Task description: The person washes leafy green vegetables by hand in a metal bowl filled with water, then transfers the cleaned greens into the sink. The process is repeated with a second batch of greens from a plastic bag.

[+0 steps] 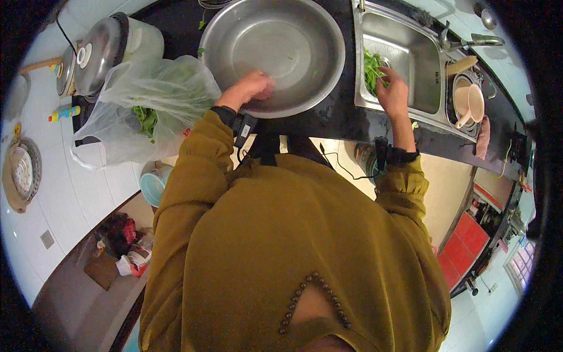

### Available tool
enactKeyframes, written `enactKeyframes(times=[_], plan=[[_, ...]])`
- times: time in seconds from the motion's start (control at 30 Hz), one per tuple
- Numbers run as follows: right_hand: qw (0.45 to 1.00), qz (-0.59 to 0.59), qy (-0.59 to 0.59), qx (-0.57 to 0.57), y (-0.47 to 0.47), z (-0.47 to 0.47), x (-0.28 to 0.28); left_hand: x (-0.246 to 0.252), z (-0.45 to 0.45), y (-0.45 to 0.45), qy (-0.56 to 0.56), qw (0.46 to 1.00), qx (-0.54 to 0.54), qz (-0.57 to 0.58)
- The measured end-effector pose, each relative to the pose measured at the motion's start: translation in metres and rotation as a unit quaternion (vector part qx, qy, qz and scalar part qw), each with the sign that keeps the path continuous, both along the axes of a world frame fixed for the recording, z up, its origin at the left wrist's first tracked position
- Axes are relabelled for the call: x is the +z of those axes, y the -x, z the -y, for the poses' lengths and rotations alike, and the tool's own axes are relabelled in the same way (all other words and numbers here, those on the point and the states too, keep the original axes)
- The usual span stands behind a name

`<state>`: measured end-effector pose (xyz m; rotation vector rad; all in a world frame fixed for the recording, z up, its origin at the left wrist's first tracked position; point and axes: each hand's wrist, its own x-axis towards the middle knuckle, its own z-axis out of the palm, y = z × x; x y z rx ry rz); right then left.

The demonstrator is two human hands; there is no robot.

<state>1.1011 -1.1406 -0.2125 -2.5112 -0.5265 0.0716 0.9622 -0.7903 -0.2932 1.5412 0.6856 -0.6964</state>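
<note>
A large stainless steel basin (281,48) stands on the black counter, with a few green scraps inside. My left hand (257,86) is over its near left part, fingers curled; whether it holds anything is hidden. At the sink's left side my right hand (391,88) has its fingers at a bunch of leafy greens (373,70), and I cannot tell how firmly they close on it. The greens lie in the stainless steel sink (422,79). Left of the basin sits a translucent plastic bag (176,92) with more leafy greens (145,119) inside.
A lidded pot (99,53) stands behind the bag. Right of the sink bowl are a pink plastic ladle (473,103), a loofah-like piece (462,65) and a pink cloth (483,138). The faucet (473,42) reaches over the sink's far edge. A light blue bucket (154,187) is below the counter.
</note>
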Motion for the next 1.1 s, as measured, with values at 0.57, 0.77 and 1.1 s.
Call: enactKeyframes(times=[0.57,0.77,1.1], plan=[[0.997,-0.027,-0.043,-0.061,0.020,0.018,0.003,0.054,-0.022,-0.010,0.174,0.978,0.109,0.042],[0.993,0.008,0.014,-0.113,0.003,0.013,0.023,0.078,-0.050,-0.017,0.086,0.981,0.152,0.083],[0.994,0.081,-0.006,-0.067,-0.021,-0.001,0.033,0.057,-0.095,-0.024,-0.098,0.986,0.073,0.114]])
